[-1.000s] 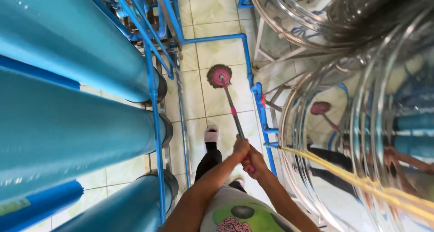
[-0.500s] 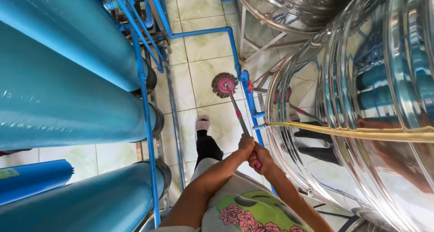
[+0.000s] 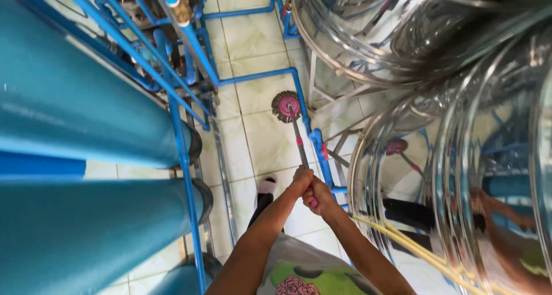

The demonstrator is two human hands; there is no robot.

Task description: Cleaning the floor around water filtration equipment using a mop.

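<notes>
- Head view, looking down a narrow tiled aisle.
- Left hand [image 3: 300, 181] wrapped around the mop handle [image 3: 299, 146], fingers closed.
- Right hand [image 3: 319, 195] clenched on the same handle, just below and touching the left.
- Round mop head [image 3: 286, 106] flat on the floor [image 3: 259, 42], between blue pipes [image 3: 183, 157] and steel tank [image 3: 460, 157].

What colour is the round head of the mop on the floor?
The round mop head has a pink centre with a brownish fringe, seen in the head view.
</notes>
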